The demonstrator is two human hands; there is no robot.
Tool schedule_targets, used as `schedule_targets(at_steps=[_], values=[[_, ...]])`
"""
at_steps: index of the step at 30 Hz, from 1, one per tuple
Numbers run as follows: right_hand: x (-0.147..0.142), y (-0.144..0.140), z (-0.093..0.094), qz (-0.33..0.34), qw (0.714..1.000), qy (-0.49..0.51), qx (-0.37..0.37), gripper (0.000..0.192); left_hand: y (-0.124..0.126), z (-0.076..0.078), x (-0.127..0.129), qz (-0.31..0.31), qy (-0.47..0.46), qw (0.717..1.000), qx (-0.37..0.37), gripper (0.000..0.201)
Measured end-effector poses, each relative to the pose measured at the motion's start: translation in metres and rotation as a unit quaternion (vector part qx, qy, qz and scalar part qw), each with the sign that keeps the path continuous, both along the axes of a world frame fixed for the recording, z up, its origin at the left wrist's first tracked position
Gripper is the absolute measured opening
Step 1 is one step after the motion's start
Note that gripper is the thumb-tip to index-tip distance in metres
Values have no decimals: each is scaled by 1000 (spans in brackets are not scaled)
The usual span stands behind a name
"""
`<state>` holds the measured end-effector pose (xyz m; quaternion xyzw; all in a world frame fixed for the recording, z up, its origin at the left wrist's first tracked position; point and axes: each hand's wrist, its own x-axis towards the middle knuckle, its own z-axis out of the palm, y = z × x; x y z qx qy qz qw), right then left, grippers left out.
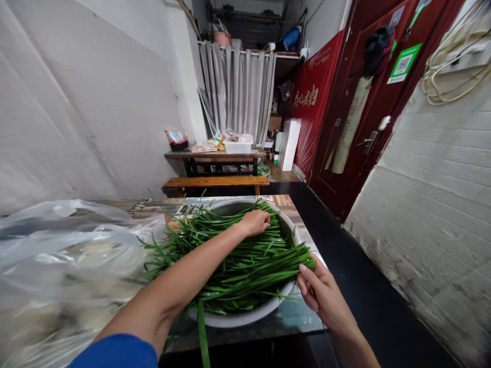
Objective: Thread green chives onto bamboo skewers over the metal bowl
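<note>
Blue sleeve and bare forearm come closest, the sleeve cut off by the lower edge of the head view. That arm ends in the left hand, over the far part of the long green stalks; its fingers curl inward, and I can't tell whether they grip any. The right hand has thumb and fingers clamped on the ends of a bunch, some fingertips hidden behind it. The stalks heap in a metal basin, covering most of its inside. Beside it, a plastic bag runs out of sight leftward, its contents blurred.
</note>
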<state>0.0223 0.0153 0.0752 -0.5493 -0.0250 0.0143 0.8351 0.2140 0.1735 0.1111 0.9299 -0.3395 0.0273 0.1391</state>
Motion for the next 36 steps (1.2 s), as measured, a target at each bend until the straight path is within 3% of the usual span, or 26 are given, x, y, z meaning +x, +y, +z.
schedule_targets(at_steps=[5,15,17,19,22,24,30,36], values=[[0,-1,0,1,1000,-7,-9,19,-3,2,-6,-15,-115,990,84,23],[5,0,5,1,1000,-3,-9,29,-1,27,-25,-46,-158,986,4,23],[6,1,6,2,1000,-3,-7,30,-3,30,-31,-51,-117,991,-41,22],[8,0,7,5,1000,-6,-4,31,-6,31,-36,-59,-1,993,-105,25],[10,0,9,7,1000,-4,0,34,-11,29,-46,-34,192,958,-210,31],[11,0,10,6,1000,1,-1,35,-14,28,-52,-13,255,930,-265,32],[11,-1,12,8,1000,1,2,33,-18,32,-67,-9,330,885,-328,32],[11,-2,10,9,1000,-1,8,30,-21,30,-69,-8,355,871,-341,32]])
